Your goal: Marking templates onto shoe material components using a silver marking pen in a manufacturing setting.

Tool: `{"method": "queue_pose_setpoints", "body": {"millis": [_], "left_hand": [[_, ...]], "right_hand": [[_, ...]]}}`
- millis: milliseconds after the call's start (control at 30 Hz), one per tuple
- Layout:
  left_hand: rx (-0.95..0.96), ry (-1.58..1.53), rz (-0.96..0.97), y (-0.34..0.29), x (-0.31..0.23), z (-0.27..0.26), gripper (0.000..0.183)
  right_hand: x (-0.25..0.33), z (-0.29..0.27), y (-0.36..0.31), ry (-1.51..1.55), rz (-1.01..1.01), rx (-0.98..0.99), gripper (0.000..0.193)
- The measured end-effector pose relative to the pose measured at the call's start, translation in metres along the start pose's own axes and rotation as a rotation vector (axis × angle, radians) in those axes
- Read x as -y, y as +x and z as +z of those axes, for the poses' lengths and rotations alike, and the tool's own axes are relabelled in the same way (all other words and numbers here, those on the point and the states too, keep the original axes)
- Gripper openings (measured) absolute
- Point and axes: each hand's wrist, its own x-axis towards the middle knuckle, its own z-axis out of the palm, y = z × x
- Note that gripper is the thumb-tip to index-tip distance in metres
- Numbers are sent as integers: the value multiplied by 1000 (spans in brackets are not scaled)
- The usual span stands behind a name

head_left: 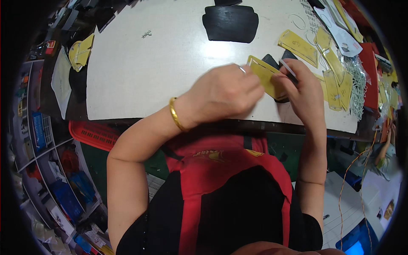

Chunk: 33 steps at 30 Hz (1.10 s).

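Note:
My right hand [305, 87] is closed on a yellow template [264, 77], with its thumb pressed on the template's face. A slim silver-grey stick-like thing [288, 68] sticks out by the fingers of that hand. Dark pieces [270, 60] show behind and below the template, partly hidden. At the template's left end, my left hand [227, 91] is curled shut and slightly blurred. Its fingertips are hidden, so what they hold cannot be made out. A small silvery thing [241, 69] shows at its fingers, and a gold bangle [177, 114] circles that wrist.
A black flat piece [230, 24] lies far on the white tabletop [140, 76]. More yellow templates [298, 46] and a heap of pale cords [357, 87] are at right. A red basket [93, 135] sits below the left edge. Shelves [46, 161] stand at far left.

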Motion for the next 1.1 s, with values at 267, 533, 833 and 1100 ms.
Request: {"method": "queue_pose_setpoints", "body": {"millis": [267, 533, 833, 1100], "left_hand": [[60, 35, -89, 11, -35, 35, 6], [71, 78, -148, 12, -48, 36, 8], [-29, 211, -231, 2, 22, 4, 22], [114, -80, -256, -34, -16, 0, 17]], "right_hand": [[21, 3, 19, -185, 26, 220, 25], [23, 0, 16, -345, -49, 215, 25], [-25, -61, 29, -9, 164, 186, 25], [-53, -64, 8, 377, 153, -68, 19]]}}
